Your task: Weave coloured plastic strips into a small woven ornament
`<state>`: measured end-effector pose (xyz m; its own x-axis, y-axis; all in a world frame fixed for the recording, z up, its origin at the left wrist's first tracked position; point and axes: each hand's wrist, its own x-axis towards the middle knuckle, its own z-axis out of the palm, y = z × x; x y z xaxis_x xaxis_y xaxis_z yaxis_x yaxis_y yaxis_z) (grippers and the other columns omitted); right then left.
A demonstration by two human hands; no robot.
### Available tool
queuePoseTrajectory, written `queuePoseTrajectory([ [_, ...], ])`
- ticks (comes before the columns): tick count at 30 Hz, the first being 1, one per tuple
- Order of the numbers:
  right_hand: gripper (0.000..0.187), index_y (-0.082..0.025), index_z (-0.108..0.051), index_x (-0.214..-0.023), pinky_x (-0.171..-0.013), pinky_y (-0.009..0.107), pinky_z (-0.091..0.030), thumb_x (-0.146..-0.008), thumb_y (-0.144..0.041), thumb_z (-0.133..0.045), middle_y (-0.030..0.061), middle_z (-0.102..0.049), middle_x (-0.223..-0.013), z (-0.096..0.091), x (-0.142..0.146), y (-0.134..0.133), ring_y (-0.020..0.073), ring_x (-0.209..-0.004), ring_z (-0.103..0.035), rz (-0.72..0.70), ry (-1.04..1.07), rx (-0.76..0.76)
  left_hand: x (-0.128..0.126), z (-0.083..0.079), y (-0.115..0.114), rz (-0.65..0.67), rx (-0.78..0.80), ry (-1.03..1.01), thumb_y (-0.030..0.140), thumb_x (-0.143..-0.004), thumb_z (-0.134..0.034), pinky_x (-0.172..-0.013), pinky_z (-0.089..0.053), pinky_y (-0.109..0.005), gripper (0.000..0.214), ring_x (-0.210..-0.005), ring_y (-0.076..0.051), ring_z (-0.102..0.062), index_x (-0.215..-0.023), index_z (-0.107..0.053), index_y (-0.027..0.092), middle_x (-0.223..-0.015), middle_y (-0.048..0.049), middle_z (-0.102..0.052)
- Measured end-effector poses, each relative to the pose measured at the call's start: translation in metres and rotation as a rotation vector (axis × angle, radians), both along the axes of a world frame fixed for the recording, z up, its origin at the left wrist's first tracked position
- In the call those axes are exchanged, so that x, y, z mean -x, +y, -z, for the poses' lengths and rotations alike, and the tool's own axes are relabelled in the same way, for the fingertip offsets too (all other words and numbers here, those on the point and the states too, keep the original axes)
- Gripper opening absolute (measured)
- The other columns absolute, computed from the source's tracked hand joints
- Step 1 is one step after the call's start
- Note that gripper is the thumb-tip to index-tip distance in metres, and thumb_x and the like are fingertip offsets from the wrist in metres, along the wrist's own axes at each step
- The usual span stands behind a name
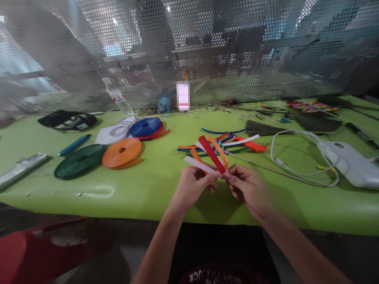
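My left hand (194, 184) and my right hand (247, 186) meet just above the near edge of the green table (154, 185). Both are closed in a pinch on a small bundle of flat plastic strips: a red strip (211, 153), a white strip (197, 163) and an orange strip (221, 153). The strips fan upward and leftward from my fingertips. Behind them on the table lies a loose pile of cut strips (233, 142) in blue, red, white, orange and green.
Rolls of strapping lie at left: orange (122, 152), dark green (79, 161), blue over red (146, 127). A water bottle (117, 98), a blue pen (74, 145), a white power adapter (351, 162) with cable, a small broom (263, 128) and a perforated metal screen (237, 47) behind.
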<state>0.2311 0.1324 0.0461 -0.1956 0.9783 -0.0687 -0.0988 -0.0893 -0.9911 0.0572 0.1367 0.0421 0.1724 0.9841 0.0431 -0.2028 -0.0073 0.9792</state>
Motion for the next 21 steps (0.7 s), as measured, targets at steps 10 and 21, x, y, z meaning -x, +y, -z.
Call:
queuePoseTrajectory([
  [10, 0.033, -0.022, -0.065, -0.07, -0.041, 0.027, -0.026, -0.075, -0.049, -0.083, -0.005, -0.05, -0.054, 0.0058, 0.0031, -0.0014, 0.0084, -0.044, -0.039, 0.121, 0.112, 0.002, -0.0046, -0.0009, -0.0016, -0.013, -0.012, -0.008, 0.039, -0.081, -0.081, -0.047, -0.057, -0.019, 0.029, -0.05, -0.01, -0.065, -0.075, -0.069, 0.013, -0.066, -0.0024, -0.069],
  [21, 0.03, -0.022, -0.064, -0.07, -0.041, 0.026, -0.031, -0.075, -0.044, -0.085, -0.0044, -0.054, -0.056, 0.0071, 0.0074, -0.0026, 0.0089, -0.044, -0.044, 0.134, 0.202, 0.027, -0.0091, -0.002, -0.0036, -0.017, -0.006, -0.037, 0.038, -0.083, -0.08, -0.048, -0.06, -0.021, 0.026, -0.051, -0.011, -0.067, -0.079, -0.073, 0.013, -0.068, -0.0042, -0.072],
])
